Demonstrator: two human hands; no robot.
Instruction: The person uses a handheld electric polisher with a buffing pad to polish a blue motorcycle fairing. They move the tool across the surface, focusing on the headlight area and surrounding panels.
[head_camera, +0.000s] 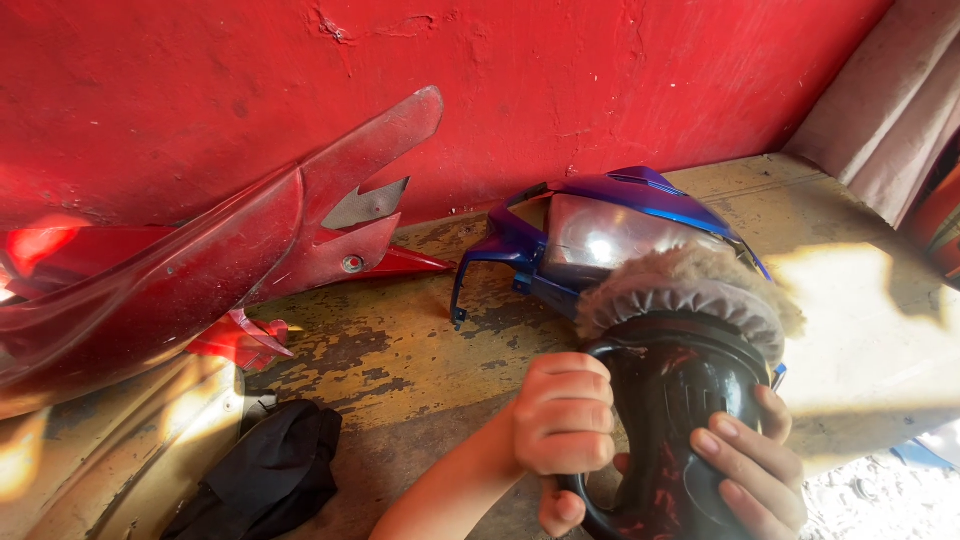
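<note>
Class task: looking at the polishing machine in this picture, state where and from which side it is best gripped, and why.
Grip the polishing machine by its black loop handle from the left and steady the body from the right, as the left hand and right hand do. The loop fits closed fingers, leaving the fluffy pad free.

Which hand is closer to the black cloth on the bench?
Left. The left hand grips the polisher's loop handle, nearer the black cloth; the right hand holds the polisher's far side.
</note>
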